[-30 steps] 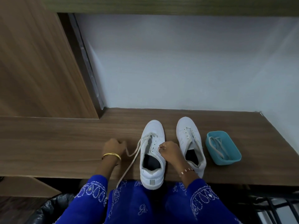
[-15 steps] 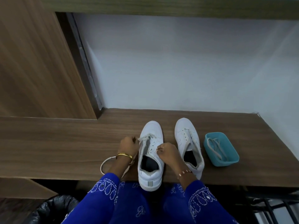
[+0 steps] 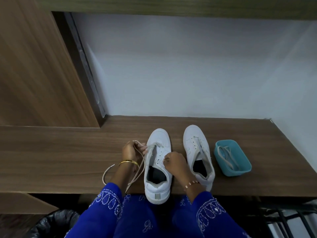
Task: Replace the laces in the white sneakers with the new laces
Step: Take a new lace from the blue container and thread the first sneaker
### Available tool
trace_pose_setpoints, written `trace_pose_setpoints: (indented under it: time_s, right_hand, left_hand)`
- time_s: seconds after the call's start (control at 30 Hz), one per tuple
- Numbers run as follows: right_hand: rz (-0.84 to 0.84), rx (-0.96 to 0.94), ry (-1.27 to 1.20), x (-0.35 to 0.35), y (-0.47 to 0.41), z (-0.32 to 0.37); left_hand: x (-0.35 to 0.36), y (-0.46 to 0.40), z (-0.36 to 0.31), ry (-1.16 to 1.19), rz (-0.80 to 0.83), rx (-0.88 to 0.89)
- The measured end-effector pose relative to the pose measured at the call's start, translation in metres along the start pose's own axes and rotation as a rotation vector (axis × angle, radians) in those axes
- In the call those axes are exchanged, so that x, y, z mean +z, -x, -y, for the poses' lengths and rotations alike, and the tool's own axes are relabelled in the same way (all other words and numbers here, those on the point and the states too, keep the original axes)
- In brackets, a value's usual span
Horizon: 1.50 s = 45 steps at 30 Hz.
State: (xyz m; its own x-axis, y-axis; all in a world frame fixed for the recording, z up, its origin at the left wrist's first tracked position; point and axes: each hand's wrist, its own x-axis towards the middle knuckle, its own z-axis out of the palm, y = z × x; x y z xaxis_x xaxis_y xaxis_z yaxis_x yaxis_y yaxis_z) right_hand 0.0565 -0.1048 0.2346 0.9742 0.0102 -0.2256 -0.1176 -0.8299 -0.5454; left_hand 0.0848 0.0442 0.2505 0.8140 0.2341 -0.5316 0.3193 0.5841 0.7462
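Two white sneakers stand toes away from me on the wooden desk (image 3: 68,152). The left sneaker (image 3: 158,162) has a pale lace (image 3: 137,170) threaded only through its front eyelets. My left hand (image 3: 131,150) pinches that lace just left of the shoe, with the loose end looping back over the desk edge. My right hand (image 3: 173,162) grips the right eyelet flap of this sneaker. The right sneaker (image 3: 197,152) stands beside it with no lace in it.
A teal tub (image 3: 240,170) at the right of the sneakers holds a coiled pale lace (image 3: 226,155). A wooden panel rises at the left and a white wall stands behind the desk. A black bin bag (image 3: 51,222) sits below left, a metal rack below right.
My left hand went in to the left sneaker's eyelets and has pulled lace out toward the left. The loose end now loops on the desk. My right hand stayed on the shoe.
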Motion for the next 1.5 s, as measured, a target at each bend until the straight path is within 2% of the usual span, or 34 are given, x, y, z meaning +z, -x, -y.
trace_pose_setpoints:
  time_s: [0.2, 0.4, 0.5, 0.63, 0.87, 1.07, 1.23, 1.5]
  right_hand:
    - [-0.058, -0.059, -0.081, -0.015, -0.013, 0.002]
    - [-0.164, -0.145, -0.168, -0.011, -0.032, 0.016]
    - [-0.137, -0.165, -0.156, -0.010, -0.040, 0.023]
    - [-0.084, -0.220, -0.044, -0.008, -0.048, 0.027]
    - [-0.070, -0.230, 0.008, -0.007, -0.056, 0.026]
    - [-0.172, -0.081, -0.372, -0.007, -0.060, 0.021]
    - [-0.044, 0.001, -0.523, -0.013, -0.058, 0.021]
    - [0.104, -0.122, -0.220, -0.023, -0.055, 0.002]
  left_hand:
    - [-0.007, -0.003, 0.001, -0.495, 0.014, 0.119]
    - [-0.005, -0.006, 0.003, -0.991, -0.040, 0.331]
    - [0.000, -0.007, 0.004, -1.185, 0.057, 0.351]
    - [0.002, -0.008, 0.009, -1.215, 0.140, 0.349]
    - [0.003, -0.007, 0.013, -1.138, 0.123, 0.406]
    - [0.009, -0.005, 0.016, -1.084, 0.109, 0.453]
    - [0.007, -0.005, 0.019, -1.039, 0.109, 0.454]
    - [0.004, -0.002, 0.019, -1.154, 0.240, 0.453]
